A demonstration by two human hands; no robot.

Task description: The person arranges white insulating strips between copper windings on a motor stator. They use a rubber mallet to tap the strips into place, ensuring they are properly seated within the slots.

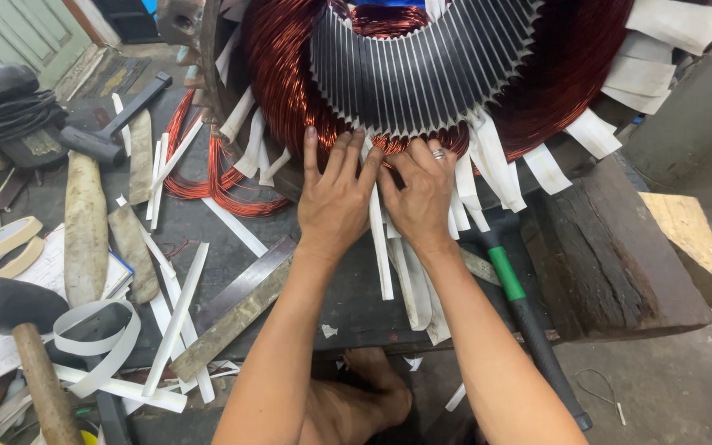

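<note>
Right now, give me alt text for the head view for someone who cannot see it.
Both hands, left hand and right hand, press side by side on copper windings of a large motor stator. White paper strips, a mallet and tape rolls litter the workbench.

view: head, single | looks steeply down from above the person | faces 12 o'clock across the worktop (208, 227) | close, hands (377, 198) centre-frame | no second view
</note>
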